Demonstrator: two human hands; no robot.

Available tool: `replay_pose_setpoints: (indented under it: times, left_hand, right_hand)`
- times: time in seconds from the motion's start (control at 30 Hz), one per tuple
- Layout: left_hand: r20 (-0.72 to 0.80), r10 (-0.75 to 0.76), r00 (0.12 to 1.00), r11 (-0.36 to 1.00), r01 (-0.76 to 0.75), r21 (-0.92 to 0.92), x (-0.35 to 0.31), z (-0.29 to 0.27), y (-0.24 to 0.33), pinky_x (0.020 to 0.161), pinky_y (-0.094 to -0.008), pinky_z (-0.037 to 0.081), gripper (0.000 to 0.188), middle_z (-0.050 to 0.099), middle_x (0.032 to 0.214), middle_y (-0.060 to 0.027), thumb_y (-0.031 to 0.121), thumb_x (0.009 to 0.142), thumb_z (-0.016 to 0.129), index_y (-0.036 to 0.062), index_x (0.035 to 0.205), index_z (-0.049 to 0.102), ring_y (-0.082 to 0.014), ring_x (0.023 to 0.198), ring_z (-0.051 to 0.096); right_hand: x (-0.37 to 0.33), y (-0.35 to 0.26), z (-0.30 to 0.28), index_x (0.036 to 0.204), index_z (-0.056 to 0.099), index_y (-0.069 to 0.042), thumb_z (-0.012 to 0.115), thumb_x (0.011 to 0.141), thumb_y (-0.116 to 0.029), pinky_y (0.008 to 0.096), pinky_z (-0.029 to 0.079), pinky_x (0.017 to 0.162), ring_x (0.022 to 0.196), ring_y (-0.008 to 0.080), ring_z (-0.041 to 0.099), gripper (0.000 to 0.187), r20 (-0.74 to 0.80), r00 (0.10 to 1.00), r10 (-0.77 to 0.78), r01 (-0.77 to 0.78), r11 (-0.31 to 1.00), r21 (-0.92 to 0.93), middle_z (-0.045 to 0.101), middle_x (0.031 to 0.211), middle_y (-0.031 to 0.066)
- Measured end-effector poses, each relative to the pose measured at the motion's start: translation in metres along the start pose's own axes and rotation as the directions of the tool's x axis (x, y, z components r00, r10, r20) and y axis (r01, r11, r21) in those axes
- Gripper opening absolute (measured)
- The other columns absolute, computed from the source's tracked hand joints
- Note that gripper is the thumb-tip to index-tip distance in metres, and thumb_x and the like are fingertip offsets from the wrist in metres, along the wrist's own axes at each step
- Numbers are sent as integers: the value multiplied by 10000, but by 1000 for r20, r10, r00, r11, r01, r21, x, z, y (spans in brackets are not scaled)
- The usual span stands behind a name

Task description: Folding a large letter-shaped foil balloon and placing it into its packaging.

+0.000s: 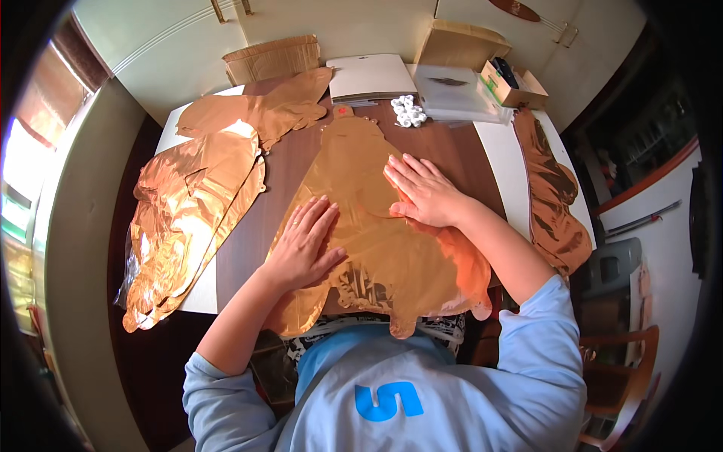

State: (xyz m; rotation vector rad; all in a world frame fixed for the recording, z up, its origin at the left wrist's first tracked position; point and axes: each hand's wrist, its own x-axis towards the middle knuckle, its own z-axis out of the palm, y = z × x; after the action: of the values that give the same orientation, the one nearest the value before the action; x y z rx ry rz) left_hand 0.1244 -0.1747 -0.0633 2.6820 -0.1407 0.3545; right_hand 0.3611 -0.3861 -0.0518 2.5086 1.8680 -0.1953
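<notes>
A large flat sheet of copper-gold foil [354, 177], which looks like an uninflated foil balloon, lies spread in front of me. Its narrow end points away and carries a small tab with a red mark; the wide, lobed end hangs over the near table edge. My left hand [305, 245] rests on its left side, palm down, fingers stretched out. On the right side of the foil lies my right hand [425, 194], also palm down, fingers extended and thumb slightly apart. Orange light reflects on the foil below the right hand. Neither hand grips anything.
More flat foil pieces lie at the left [192, 215], far left [260, 109] and right edge [553, 192]. Along the back are a white flat stack [369, 75], small white rolls [408, 113], clear plastic sleeves [463, 98] and an open carton [527, 92]. A wooden chair [636, 377] stands right.
</notes>
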Motion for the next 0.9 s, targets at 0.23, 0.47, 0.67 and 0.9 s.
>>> replay_pose_setpoints:
  times: [0.23,0.47,0.67,0.9]
  left_hand:
    - [-8,-56,998,998,56,0,2,-4,8,1134,-492,293,715,418,1439,-235,463,906,594,12,1429,408,-408,1350,384]
    - [-27,6,1000,992,-3,124,26,-8,26,1141,-504,269,747,390,1471,-221,521,897,571,28,1435,411,-385,1375,359]
    - [43,152,987,979,-156,129,41,17,26,1161,-509,238,801,373,1497,-210,591,866,591,54,1439,429,-388,1415,310]
    - [95,103,990,988,-113,108,46,24,24,1189,-518,175,829,397,1496,-165,618,828,588,80,1440,439,-357,1440,274]
  right_hand:
    - [2,4,1,1560,194,-101,368,982,-605,449,142,1200,1489,339,153,787,-7,1000,-11,10,999,-52,162,1624,129]
    - [2,6,0,1564,183,-118,375,988,-587,448,142,1201,1491,334,151,767,4,1000,-25,25,998,-56,159,1627,114]
    - [3,5,1,1562,187,-114,376,991,-578,454,137,1200,1493,331,147,760,5,1000,-27,28,998,-57,168,1625,116]
    - [-21,9,8,1541,234,-85,436,1004,-481,412,220,1176,1455,328,256,697,-309,947,93,31,926,376,268,1581,148]
